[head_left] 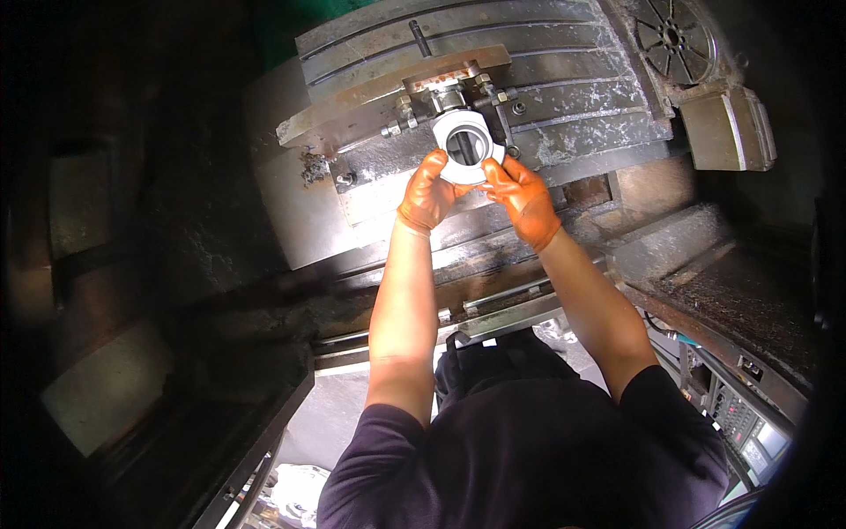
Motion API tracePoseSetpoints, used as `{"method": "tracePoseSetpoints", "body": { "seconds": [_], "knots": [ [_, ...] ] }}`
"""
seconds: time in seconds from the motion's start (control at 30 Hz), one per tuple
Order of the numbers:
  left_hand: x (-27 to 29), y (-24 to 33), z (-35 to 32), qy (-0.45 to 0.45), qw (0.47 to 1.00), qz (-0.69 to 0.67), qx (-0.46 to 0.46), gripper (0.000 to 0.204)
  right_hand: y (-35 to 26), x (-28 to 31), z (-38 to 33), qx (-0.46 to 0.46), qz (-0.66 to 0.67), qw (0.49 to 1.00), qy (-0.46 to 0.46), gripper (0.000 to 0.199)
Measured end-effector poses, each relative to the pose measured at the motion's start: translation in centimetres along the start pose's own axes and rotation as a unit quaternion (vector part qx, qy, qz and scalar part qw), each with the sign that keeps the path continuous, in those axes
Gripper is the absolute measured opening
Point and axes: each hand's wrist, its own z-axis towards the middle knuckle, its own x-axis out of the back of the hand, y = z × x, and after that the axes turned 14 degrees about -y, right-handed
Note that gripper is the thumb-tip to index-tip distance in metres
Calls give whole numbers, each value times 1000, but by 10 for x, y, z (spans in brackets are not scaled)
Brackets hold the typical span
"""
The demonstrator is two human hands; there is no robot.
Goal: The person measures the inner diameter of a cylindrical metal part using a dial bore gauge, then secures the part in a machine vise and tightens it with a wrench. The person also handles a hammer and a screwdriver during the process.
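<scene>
Both my hands wear orange gloves and reach out over a slotted machine table. Between them is a pale metal ring-shaped part [447, 169] with a large round bore, through which a dark bar shows. My left hand [428, 192] grips its lower left edge, thumb on top. At the lower right edge my right hand [523, 199] pinches it with thumb and fingers. The part's far side lies right by a steel fixture [448, 99] with bolts and nuts; I cannot tell whether they touch.
A long steel bar [308, 123] crosses the slotted table [573, 97] behind the fixture. An upright stud [420, 39] stands farther back. Bolts [345, 179] stick up at either side. A spoked round disc [671, 37] sits at the far right. The machine's door rail [511, 304] runs under my forearms.
</scene>
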Motion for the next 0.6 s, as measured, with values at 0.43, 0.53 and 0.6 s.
{"method": "tracePoseSetpoints", "body": {
  "seconds": [0.43, 0.53, 0.6],
  "knots": [
    [-17, 3, 10, 46, 998, 45, -2, 68, 6, 1, 13, 78, -51, 995, 19, 30],
    [-21, 2, 11, 85, 994, 60, 8, 68, -3, -5, 8, 73, 72, 995, 10, 32],
    [-14, -3, 10, 87, 994, 68, 9, 69, 0, 5, 8, 24, 56, 998, 13, 32]
  ]
}}
